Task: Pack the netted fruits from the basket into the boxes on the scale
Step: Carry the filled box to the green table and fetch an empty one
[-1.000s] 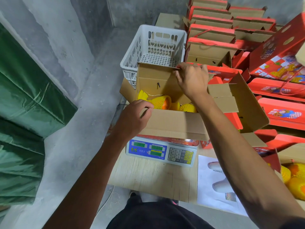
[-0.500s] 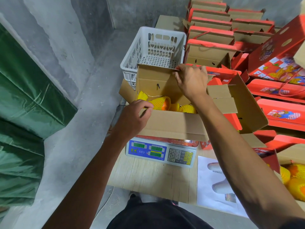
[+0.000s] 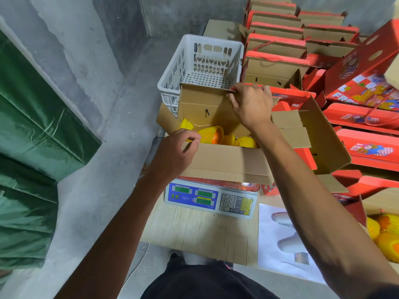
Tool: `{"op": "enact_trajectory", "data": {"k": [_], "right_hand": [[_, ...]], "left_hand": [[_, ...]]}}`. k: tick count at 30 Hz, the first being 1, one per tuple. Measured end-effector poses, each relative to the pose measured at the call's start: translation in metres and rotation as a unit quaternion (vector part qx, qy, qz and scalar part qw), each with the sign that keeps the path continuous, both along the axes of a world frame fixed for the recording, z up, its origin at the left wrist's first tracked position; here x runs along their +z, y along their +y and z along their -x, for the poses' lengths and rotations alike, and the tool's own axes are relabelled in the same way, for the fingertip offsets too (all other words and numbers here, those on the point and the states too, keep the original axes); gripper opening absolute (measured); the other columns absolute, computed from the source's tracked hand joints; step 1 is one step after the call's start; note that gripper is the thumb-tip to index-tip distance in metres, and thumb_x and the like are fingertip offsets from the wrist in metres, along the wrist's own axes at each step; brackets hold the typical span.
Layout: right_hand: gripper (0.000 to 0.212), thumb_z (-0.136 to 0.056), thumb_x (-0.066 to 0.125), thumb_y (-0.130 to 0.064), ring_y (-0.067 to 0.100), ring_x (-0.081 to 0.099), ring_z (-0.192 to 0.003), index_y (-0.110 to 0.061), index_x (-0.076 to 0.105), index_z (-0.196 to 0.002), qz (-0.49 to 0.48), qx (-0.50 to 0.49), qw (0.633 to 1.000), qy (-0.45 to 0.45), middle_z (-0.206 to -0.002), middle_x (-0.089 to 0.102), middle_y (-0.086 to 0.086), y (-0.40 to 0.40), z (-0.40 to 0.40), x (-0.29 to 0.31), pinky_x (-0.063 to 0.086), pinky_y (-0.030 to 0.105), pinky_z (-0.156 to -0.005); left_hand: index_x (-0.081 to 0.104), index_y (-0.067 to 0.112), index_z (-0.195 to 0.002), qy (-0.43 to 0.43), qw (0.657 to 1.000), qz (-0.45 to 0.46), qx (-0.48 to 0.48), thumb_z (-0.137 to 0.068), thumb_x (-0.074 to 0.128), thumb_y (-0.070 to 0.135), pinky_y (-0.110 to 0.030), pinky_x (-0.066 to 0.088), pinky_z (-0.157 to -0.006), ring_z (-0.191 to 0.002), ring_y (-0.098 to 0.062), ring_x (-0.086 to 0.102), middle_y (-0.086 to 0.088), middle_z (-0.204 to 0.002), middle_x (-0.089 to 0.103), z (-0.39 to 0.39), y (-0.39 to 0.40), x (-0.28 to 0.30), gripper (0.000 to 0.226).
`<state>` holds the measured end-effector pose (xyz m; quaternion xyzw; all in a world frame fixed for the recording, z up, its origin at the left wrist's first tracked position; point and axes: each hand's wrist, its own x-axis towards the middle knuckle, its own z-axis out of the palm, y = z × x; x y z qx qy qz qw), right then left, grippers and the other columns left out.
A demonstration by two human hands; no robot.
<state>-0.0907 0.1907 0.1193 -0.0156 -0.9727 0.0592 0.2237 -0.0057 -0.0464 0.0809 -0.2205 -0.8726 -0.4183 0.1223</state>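
Note:
A brown cardboard box (image 3: 228,160) with open flaps sits on a blue-faced scale (image 3: 210,198). Inside it lie several orange fruits in yellow foam nets (image 3: 210,134). My left hand (image 3: 176,154) pinches the left end of the near flap. My right hand (image 3: 251,104) grips the top edge of the far flap (image 3: 203,100), which stands upright. Beyond the box stands a white plastic basket (image 3: 200,61), with no fruit visible in it.
Stacks of red gift boxes (image 3: 278,39) fill the right and the back. More netted fruits (image 3: 386,231) lie in a box at the right edge. A white paper sheet (image 3: 278,240) lies on the wooden tabletop (image 3: 194,231). Green tarpaulin (image 3: 32,130) hangs at the left.
Both hands stay on the box flaps in nearly the same places. The view has shifted a little.

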Motion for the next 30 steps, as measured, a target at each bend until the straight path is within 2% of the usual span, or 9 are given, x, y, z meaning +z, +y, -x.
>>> {"op": "enact_trajectory", "data": {"k": [9,13,17,21,25,30], "right_hand": [[0.029,-0.103,0.051,-0.041,0.033,0.064,-0.105,-0.026,0.069,-0.119,0.004,0.001,1.000,-0.001,-0.105,0.075,0.010,0.0005,0.0004,0.0005,0.033,0.041,-0.092],[0.028,-0.103,0.052,-0.041,0.034,0.064,-0.103,-0.025,0.069,-0.118,0.002,0.004,1.000,0.004,-0.102,0.075,0.011,0.0002,-0.0001,0.0005,0.034,0.042,-0.091],[0.028,-0.103,0.051,-0.041,0.033,0.064,-0.103,-0.025,0.070,-0.117,0.002,0.003,1.000,0.006,-0.102,0.075,0.011,-0.0004,-0.0004,0.0002,0.034,0.042,-0.091],[0.028,-0.103,0.050,-0.041,0.032,0.064,-0.103,-0.026,0.069,-0.118,-0.002,0.001,1.000,0.006,-0.102,0.074,0.009,0.0000,0.0000,0.0003,0.033,0.040,-0.090],[0.028,-0.103,0.050,-0.041,0.033,0.064,-0.102,-0.026,0.069,-0.118,-0.001,0.002,1.000,0.006,-0.101,0.074,0.010,0.0003,-0.0002,0.0000,0.033,0.041,-0.090],[0.028,-0.103,0.050,-0.041,0.034,0.063,-0.104,-0.026,0.069,-0.119,0.005,0.003,1.000,0.001,-0.103,0.074,0.011,-0.0004,-0.0008,0.0006,0.033,0.041,-0.091]], "left_hand": [[0.073,0.008,-0.104,-0.003,1.000,0.003,0.005,-0.098,0.064,0.010,-0.016,0.050,-0.087,-0.096,-0.013,0.068,-0.003,-0.103,0.075,0.0000,0.0003,-0.0019,0.012],[0.073,0.007,-0.104,-0.001,1.000,0.002,0.007,-0.097,0.064,0.009,-0.020,0.052,-0.087,-0.096,-0.014,0.068,-0.003,-0.103,0.075,0.0000,0.0010,-0.0016,0.011],[0.073,0.007,-0.104,-0.006,1.000,0.003,0.010,-0.098,0.064,0.009,-0.015,0.049,-0.086,-0.096,-0.014,0.068,-0.003,-0.103,0.075,-0.0005,0.0012,-0.0009,0.012],[0.074,0.007,-0.105,-0.010,1.000,0.001,0.010,-0.098,0.063,0.010,-0.017,0.051,-0.087,-0.097,-0.013,0.068,-0.003,-0.104,0.075,-0.0008,0.0017,-0.0006,0.013],[0.073,0.007,-0.106,-0.016,1.000,0.000,0.012,-0.098,0.063,0.010,-0.011,0.048,-0.086,-0.097,-0.013,0.067,-0.003,-0.104,0.075,-0.0013,0.0022,-0.0011,0.013],[0.073,0.007,-0.103,-0.007,1.000,-0.003,0.010,-0.097,0.063,0.008,-0.026,0.054,-0.087,-0.096,-0.016,0.067,-0.003,-0.102,0.074,-0.0010,0.0026,-0.0029,0.011]]}}
